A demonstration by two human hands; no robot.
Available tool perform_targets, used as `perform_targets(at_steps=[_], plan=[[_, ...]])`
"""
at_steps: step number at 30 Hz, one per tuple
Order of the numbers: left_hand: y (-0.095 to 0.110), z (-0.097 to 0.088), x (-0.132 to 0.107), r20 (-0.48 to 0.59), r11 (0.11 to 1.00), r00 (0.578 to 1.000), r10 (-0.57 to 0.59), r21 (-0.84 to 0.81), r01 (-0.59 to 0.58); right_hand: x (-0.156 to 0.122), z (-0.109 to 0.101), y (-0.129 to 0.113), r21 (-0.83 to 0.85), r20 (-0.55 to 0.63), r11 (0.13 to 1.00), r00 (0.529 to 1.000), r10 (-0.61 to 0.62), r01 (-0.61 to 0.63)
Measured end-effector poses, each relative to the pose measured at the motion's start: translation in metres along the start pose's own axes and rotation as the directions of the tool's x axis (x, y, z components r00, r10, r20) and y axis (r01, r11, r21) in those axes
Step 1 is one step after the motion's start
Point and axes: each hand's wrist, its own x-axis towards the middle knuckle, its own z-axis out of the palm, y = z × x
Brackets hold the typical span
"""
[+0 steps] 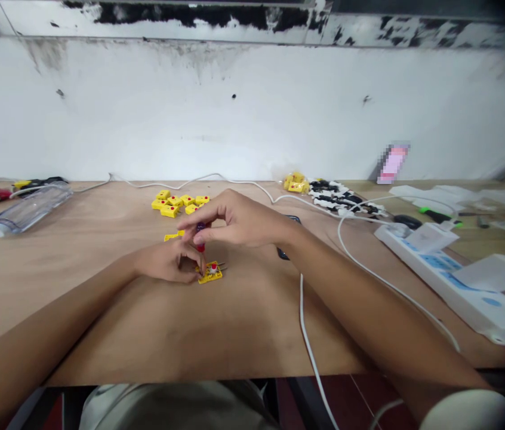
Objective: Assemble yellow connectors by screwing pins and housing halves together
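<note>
A small yellow plastic case (pixel 210 273) lies on the table in front of me, with a red button, a whitish part and thin metal prongs sticking out to its right. My left hand (pixel 167 263) pinches the left side of this case against the wood. Above it, my right hand (pixel 230 221) grips the red and purple handle of a screwdriver (pixel 201 237), held upright over the case's left end. The screwdriver's tip is hidden behind the left fingers. Just beyond the hands sits another yellow piece (pixel 172 236), partly covered.
Several yellow cases with red buttons (pixel 169 211) lie farther back. A bag of yellow parts (pixel 296 182) and a black-and-white pile (pixel 337 197) stand behind right. A clear bottle (pixel 33 209) is left, a power strip (pixel 453 280) right, and a white cable (pixel 304 316) crosses the table.
</note>
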Motion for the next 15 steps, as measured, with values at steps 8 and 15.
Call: perform_targets(at_steps=[8, 15], plan=[[-0.0002, -0.0010, -0.0013, 0.068, 0.998, 0.997, -0.043, 0.043, 0.040, -0.0018, -0.0047, -0.0018, 0.073, 0.163, 0.997, 0.987, -0.002, -0.010], [0.0009, 0.0011, 0.0018, 0.072, 0.999, 0.996, -0.044, -0.024, 0.046, 0.0034, 0.0013, -0.0059, -0.061, 0.239, 0.998, 0.971, 0.019, -0.004]])
